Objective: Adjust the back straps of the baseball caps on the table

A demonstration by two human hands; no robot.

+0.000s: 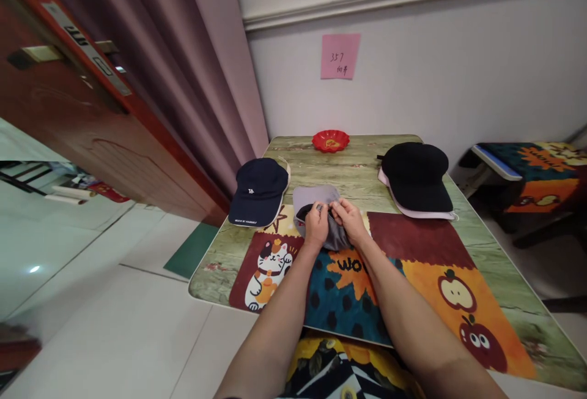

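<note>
A grey cap [316, 194] lies on the mat in front of me, its brim pointing away and part of its dark inside showing. My left hand [316, 221] is closed on the cap's near edge, and my right hand [347, 218] pinches the same edge just beside it. The fingertips of both hands almost meet, so what they grip at the edge is partly hidden. A navy cap [259, 188] with small white lettering sits to the left, over a lighter cap. On the right a black cap [415, 172] rests on a pale pink cap [426, 212].
A red scalloped dish [331, 141] stands at the table's back edge. Under my arms lies a colourful printed mat [422, 237]. A pink note [340, 56] is on the wall. A wooden door [114, 142] and a curtain are at left, a stool [532, 166] at right.
</note>
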